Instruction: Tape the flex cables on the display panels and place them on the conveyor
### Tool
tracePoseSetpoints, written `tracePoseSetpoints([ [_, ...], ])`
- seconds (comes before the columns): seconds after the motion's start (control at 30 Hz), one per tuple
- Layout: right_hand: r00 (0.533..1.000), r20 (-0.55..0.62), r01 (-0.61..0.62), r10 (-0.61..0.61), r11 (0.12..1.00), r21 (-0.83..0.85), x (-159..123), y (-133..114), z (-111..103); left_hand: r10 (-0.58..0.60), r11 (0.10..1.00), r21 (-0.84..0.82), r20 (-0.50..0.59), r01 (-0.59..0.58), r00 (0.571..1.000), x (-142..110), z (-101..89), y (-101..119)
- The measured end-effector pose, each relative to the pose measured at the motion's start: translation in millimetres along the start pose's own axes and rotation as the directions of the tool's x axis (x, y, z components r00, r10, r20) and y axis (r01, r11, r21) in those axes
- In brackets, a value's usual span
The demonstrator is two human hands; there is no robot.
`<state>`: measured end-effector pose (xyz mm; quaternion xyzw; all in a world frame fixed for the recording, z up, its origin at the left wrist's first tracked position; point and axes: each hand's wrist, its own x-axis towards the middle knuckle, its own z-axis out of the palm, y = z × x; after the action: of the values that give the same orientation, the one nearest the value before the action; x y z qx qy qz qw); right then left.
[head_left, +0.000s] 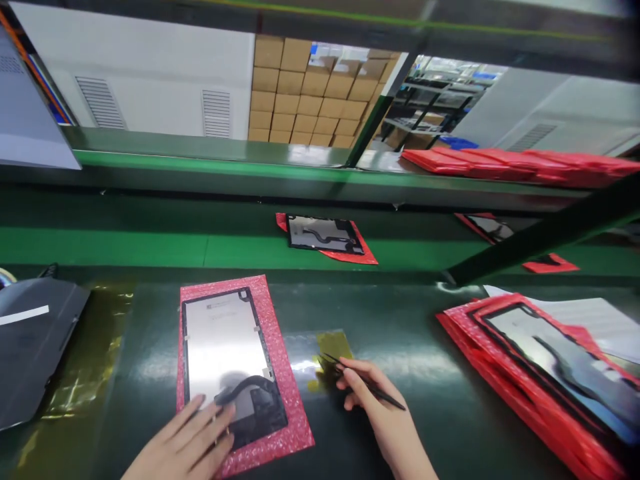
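A tablet screen panel (225,340), silver-backed with a black frame, lies face down on a pink bubble-wrap sheet (295,413). Across its lower part curves a black flex cable (250,383). My left hand (187,440) rests on the panel's lower left with its fingers spread, near the cable's end. Black tweezers (383,395) are pinched in my right hand (373,400). Their tips are over a patch of yellow translucent tape (335,350) stuck to the green bench, right of the panel. Whether the tips grip a piece of tape is too small to tell.
To the right, more panels (555,353) lie on stacked red bubble bags (505,380) beside white paper (590,320). Another panel (325,235) sits on the green strip (240,248) behind. A slanted dark post (540,233) crosses the right side. A dark grey device (37,343) stands left.
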<state>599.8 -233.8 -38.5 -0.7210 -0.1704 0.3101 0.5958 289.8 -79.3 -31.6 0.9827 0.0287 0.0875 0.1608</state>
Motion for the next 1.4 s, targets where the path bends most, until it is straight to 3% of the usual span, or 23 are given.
tracePoseSetpoints([
  [0.1, 0.999, -0.046, 0.002, -0.002, 1.0, 0.006, 3.8, 2.2, 1.2, -0.08, 0.996, -0.031, 0.03, 0.081, 0.996, -2.1, 7.6, -9.1],
  [0.3, 0.998, -0.05, -0.038, 0.039, 0.999, 0.035, 1.6, 13.2, -2.0, -0.102, 0.994, 0.043, -0.017, 0.103, 0.995, -2.1, 4.0, -6.6],
  [0.47, 0.996, -0.086, -0.003, -0.005, 0.996, -0.092, 1.8, 16.1, -2.4, -0.137, 0.988, 0.061, -0.112, 0.145, 0.984, -3.5, 8.5, -3.2],
  [0.7, 0.999, -0.022, 0.027, -0.033, 0.972, -0.235, 8.5, 13.4, 2.2, -0.107, 0.98, 0.146, -0.173, 0.133, 0.979, 4.4, 15.6, -1.7],
  [0.9, 0.992, -0.026, 0.12, -0.124, 0.984, -0.133, 6.0, 7.7, 4.5, -0.135, 0.988, 0.056, -0.17, 0.147, 0.976, 6.4, 7.1, -2.0],
  [1.03, 0.99, 0.026, 0.137, -0.139, 0.989, 0.062, -22.6, 5.6, 27.8, -0.22, 0.974, -0.087, -0.136, 0.209, 0.966, 2.6, 1.1, -3.2],
  [1.13, 0.979, 0.189, 0.04, -0.069, 0.987, 0.153, -51.4, 6.6, 59.9, -0.268, 0.958, -0.128, -0.066, 0.258, 0.961, 1.3, 0.9, -4.7],
  [1.23, 0.936, 0.35, -0.025, -0.024, 0.991, 0.133, -69.1, 9.1, 86.7, -0.271, 0.949, -0.165, 0.012, 0.269, 0.963, 1.3, 1.7, -5.7],
  [1.4, 0.913, 0.407, 0.019, -0.025, 1.0, 0.018, -75.6, 12.6, 104.1, -0.193, 0.977, -0.098, -0.012, 0.191, 0.981, 2.3, -0.4, -5.3],
])
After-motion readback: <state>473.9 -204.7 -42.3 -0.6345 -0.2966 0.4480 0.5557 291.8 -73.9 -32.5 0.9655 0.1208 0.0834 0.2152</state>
